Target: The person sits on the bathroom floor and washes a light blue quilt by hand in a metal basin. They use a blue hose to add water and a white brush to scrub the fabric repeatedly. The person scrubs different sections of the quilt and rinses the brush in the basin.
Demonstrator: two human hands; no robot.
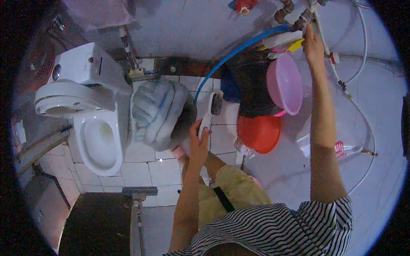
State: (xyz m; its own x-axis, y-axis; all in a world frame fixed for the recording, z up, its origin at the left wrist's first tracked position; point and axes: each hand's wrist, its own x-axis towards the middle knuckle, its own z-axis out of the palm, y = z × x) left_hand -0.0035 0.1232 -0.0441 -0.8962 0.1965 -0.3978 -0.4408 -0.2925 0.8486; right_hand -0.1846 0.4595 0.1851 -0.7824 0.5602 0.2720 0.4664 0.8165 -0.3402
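My left hand [200, 139] is closed around the white handle of a scrubbing brush [216, 104], whose dark bristles point to the right. Up at the wall, my right hand [313, 44] is on the tap fitting [305, 21] that the blue hose [237, 50] runs from. The hose curves down to a basin [184, 121] heaped with a grey, thick bundle of fabric [160, 112], to the left of the brush. Where the hose ends is hidden behind the bundle.
A white toilet [99, 144] with its seat raised stands at the left. A pink basin [284, 84], a black container [254, 86] and a red basin [259, 132] are grouped by the right wall. A floor squeegee [140, 191] lies below, and a thin white hose [362, 118] hangs along the wall.
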